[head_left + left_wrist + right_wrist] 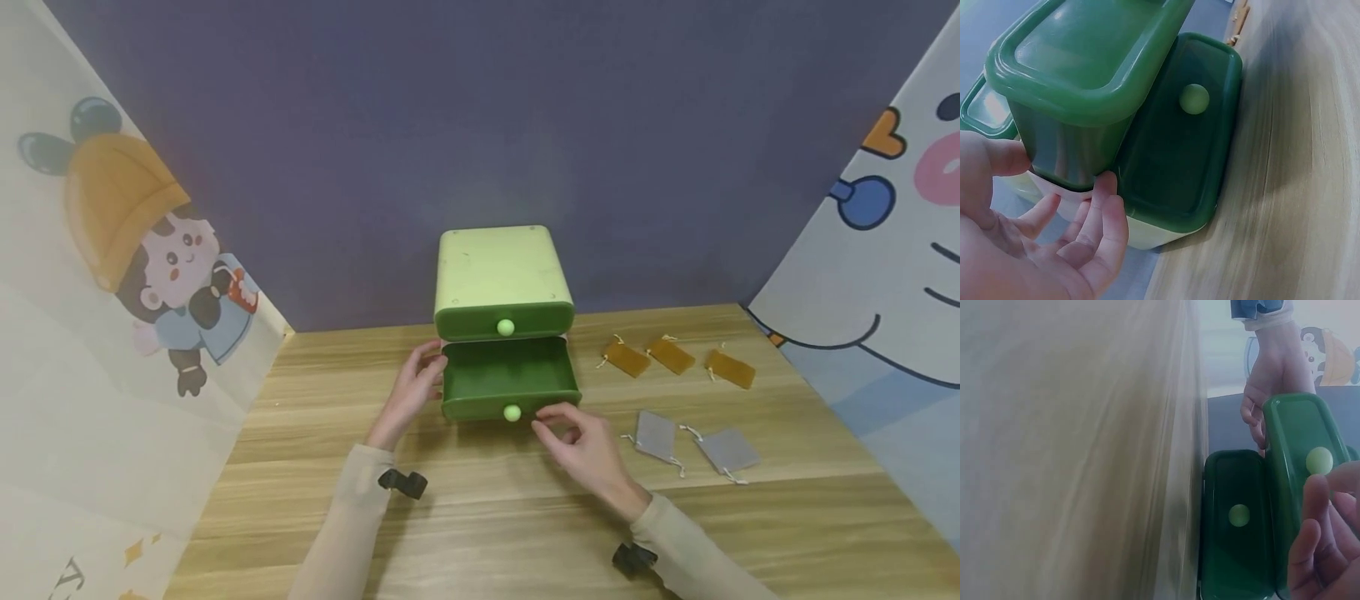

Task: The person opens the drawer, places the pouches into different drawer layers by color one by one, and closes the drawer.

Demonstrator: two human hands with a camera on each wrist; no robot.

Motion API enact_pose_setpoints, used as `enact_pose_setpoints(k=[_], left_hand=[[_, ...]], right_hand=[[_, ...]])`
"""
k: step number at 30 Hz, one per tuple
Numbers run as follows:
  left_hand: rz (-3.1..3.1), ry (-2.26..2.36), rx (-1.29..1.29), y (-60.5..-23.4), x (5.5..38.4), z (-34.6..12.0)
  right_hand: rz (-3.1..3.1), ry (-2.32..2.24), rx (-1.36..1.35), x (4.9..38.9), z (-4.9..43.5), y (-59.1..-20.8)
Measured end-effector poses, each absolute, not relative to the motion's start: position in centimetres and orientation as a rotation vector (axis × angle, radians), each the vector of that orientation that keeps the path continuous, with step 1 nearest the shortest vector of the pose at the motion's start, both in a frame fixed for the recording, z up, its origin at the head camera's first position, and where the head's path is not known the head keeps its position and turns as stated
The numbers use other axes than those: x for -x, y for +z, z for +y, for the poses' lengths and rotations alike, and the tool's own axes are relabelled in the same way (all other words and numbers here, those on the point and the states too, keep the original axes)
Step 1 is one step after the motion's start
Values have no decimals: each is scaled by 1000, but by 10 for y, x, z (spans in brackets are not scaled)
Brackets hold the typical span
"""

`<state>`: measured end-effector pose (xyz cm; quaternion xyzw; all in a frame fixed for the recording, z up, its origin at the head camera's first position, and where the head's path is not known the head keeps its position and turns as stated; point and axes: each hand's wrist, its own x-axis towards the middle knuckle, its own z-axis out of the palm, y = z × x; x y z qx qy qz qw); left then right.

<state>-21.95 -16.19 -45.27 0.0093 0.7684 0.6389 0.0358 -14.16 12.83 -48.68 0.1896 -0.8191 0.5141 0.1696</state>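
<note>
A small cream-and-green drawer cabinet (498, 267) stands against the back wall. Its middle drawer (510, 375) is pulled out and shows a bare green inside; the upper drawer (468, 323) and the lower drawer (1166, 150) are closed. My left hand (412, 387) is at the cabinet's left side, its fingertips by the cabinet's edge beside the pulled-out drawer. Near the right part of that drawer's front is my right hand (588, 450), thumb and forefinger bent toward each other beside the round light-green knob (512, 413). No object shows between its fingers.
To the right on the wooden table (480, 533) lie three orange-brown drawstring pouches, one of them a pouch (731, 369) farthest right. Nearer are two grey drawstring pouches, a left pouch (656, 435) and a right pouch (729, 450). Printed walls flank the table.
</note>
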Motion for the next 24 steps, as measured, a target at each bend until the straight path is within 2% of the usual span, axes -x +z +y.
enact_pose_setpoints(k=[16, 24], left_hand=[[2351, 1949, -59, -450, 219, -162], [2375, 1936, -59, -452, 218, -163]], right_hand=[[-2395, 1390, -468, 142, 147, -491], [-2383, 1496, -425, 140, 155, -488]])
